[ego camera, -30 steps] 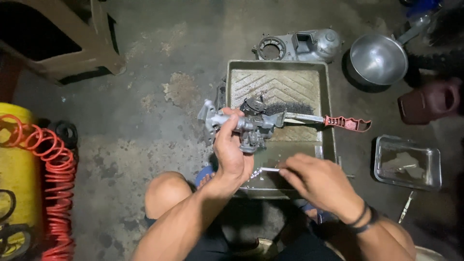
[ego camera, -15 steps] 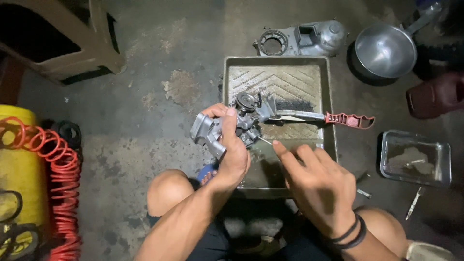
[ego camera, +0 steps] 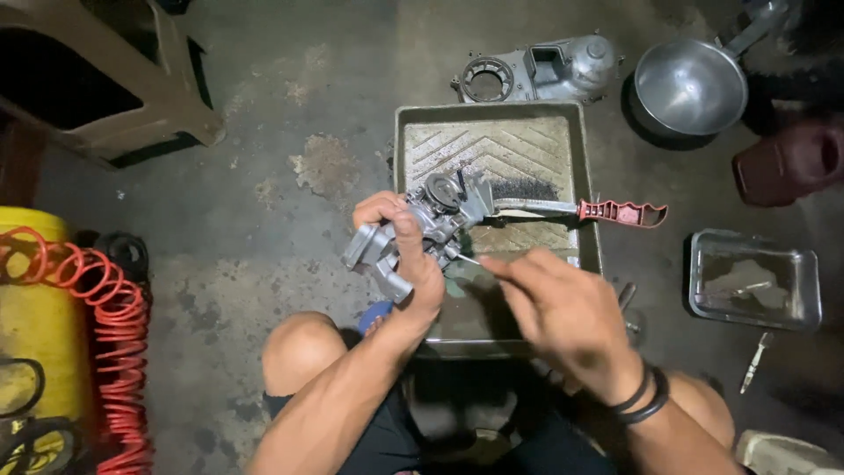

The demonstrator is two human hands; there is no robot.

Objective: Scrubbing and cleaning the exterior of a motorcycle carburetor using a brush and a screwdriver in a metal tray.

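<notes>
My left hand [ego camera: 406, 255] grips a grey metal carburetor [ego camera: 422, 230] and holds it over the left edge of a rectangular metal tray [ego camera: 492, 141]. My right hand [ego camera: 563, 317] pinches a thin metal tool [ego camera: 469, 260] whose tip points into the carburetor's side. A wire brush with a red handle [ego camera: 620, 212] lies across the tray just behind the carburetor. My knees show at the bottom of the view.
A grey engine cover [ego camera: 536, 70] lies beyond the tray, and a round metal bowl [ego camera: 690, 86] sits at the back right. A small metal pan [ego camera: 754, 279] rests to the right. A yellow tank with a red coiled hose [ego camera: 97, 325] stands at left, and a plastic stool [ego camera: 97, 79] at the back left.
My left hand has turned and drawn the carburetor nearer. My right hand came up from the tray's front edge with the thin tool and brought its tip to the carburetor.
</notes>
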